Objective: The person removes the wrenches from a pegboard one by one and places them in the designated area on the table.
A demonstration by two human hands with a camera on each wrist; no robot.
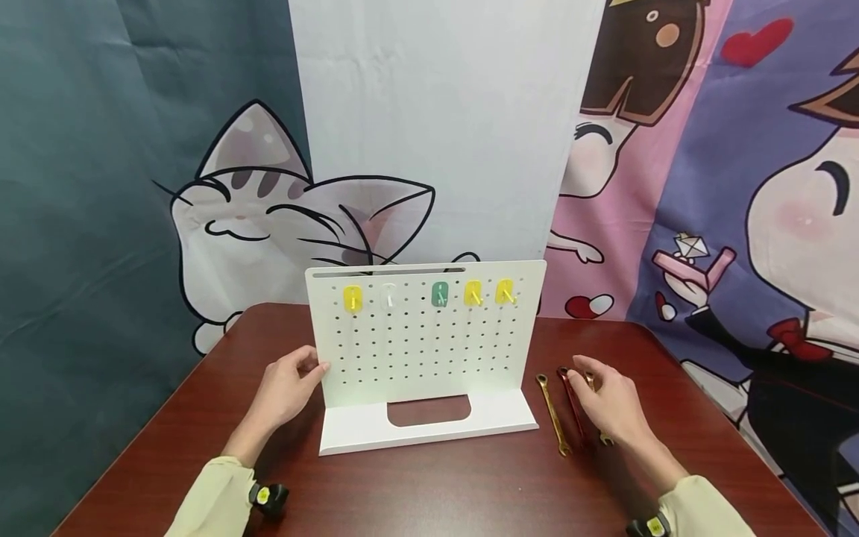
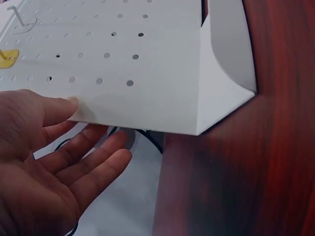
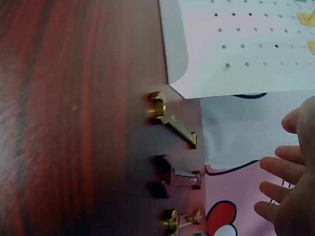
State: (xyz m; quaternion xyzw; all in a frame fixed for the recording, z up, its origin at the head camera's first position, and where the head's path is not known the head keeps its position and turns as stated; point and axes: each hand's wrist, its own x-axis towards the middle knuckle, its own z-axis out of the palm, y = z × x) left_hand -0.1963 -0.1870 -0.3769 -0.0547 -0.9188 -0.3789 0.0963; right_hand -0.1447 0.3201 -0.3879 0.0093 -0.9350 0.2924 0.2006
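A white pegboard stand (image 1: 423, 358) stands upright on the table, with several small hooks along its top rows. My left hand (image 1: 288, 384) holds the board's left edge, thumb on the front face and index finger behind; the other fingers hang loose in the left wrist view. My right hand (image 1: 611, 403) hovers over the wrenches, fingers relaxed and holding nothing. Right of the board lie a gold wrench (image 1: 552, 418), a dark red wrench (image 1: 573, 406) and another gold wrench (image 1: 606, 439), the last partly hidden by the right hand.
The hooks include a yellow hook (image 1: 352, 298) at left, a clear hook (image 1: 388, 296), a green hook (image 1: 439, 294) and two yellow ones at right. Beneath everything is a reddish-brown table (image 1: 456, 492). Behind it hangs a cartoon-printed cloth (image 1: 429, 112).
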